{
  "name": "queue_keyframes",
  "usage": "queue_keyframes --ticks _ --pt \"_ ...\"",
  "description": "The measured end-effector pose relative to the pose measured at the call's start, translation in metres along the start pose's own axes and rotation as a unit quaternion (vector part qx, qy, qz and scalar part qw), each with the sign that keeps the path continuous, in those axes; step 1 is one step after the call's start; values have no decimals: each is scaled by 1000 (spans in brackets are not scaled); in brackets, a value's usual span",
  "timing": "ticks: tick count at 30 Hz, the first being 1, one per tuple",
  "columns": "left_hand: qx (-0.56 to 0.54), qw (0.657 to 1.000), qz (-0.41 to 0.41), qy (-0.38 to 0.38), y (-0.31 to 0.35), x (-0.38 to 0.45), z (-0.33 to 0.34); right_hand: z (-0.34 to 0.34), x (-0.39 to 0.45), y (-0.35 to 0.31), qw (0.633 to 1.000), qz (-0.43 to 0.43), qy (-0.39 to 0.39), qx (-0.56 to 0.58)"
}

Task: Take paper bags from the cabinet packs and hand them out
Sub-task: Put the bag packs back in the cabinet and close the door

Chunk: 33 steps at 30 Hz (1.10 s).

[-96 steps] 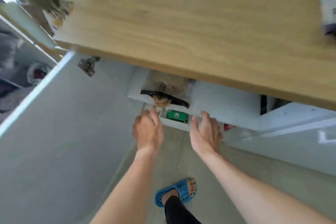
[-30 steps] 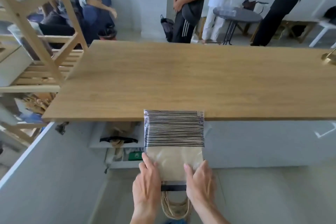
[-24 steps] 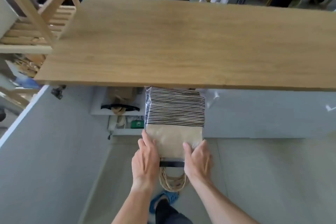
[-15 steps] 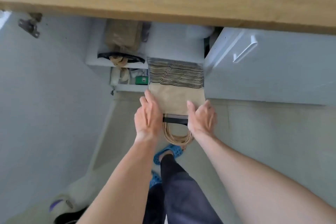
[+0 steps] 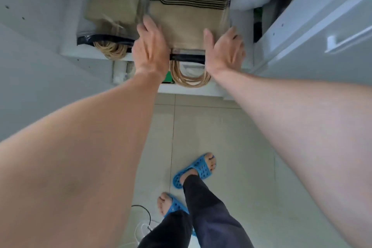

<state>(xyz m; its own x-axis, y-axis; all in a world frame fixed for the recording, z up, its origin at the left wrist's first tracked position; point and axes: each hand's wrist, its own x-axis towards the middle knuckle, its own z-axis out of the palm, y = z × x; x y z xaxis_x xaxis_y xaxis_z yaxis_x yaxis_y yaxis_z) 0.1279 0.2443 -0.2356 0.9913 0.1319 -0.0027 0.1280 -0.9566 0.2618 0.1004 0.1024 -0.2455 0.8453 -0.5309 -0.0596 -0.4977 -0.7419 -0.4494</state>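
A clear plastic pack of brown paper bags (image 5: 189, 20), with striped bag edges at its far end and rope handles hanging from its near end, lies on the white cabinet shelf (image 5: 86, 55). My left hand (image 5: 150, 46) grips its left side and my right hand (image 5: 225, 48) grips its right side. A second, similar pack of paper bags (image 5: 112, 6) lies on the same shelf just to the left, touching the first.
The open cabinet door (image 5: 314, 26) with a white handle stands at the right. Another white door panel (image 5: 40, 66) is at the left. A green item (image 5: 168, 77) sits on the lower shelf. My feet in blue slippers (image 5: 194, 171) stand on the tiled floor beside a white cable (image 5: 141, 227).
I bent down from the wooden counter and carried the pack of paper bags in both hands down onto the cabinet shelf, beside the other pack.
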Motion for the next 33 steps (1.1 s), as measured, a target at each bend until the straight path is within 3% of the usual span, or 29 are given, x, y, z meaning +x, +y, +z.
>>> queue_keyframes --ticks 5,10,15,21,29,33 --pt "30 999 33 15 3 50 34 37 45 -3 1000 5 4 -14" --pt "67 997 33 -32 -1 66 51 55 59 -4 999 23 -25 -27" --pt "-55 996 -13 -68 -3 65 21 35 49 -6 996 43 -55 -52" --pt "-4 998 65 18 -46 -7 -57 -35 -24 -25 990 -64 -38 -121" --pt "76 993 -80 29 -177 -179 -189 -108 -191 -143 967 -206 -111 -99" --pt "94 982 -131 94 -230 -251 -254 -125 -282 -212 926 -330 -160 -85"
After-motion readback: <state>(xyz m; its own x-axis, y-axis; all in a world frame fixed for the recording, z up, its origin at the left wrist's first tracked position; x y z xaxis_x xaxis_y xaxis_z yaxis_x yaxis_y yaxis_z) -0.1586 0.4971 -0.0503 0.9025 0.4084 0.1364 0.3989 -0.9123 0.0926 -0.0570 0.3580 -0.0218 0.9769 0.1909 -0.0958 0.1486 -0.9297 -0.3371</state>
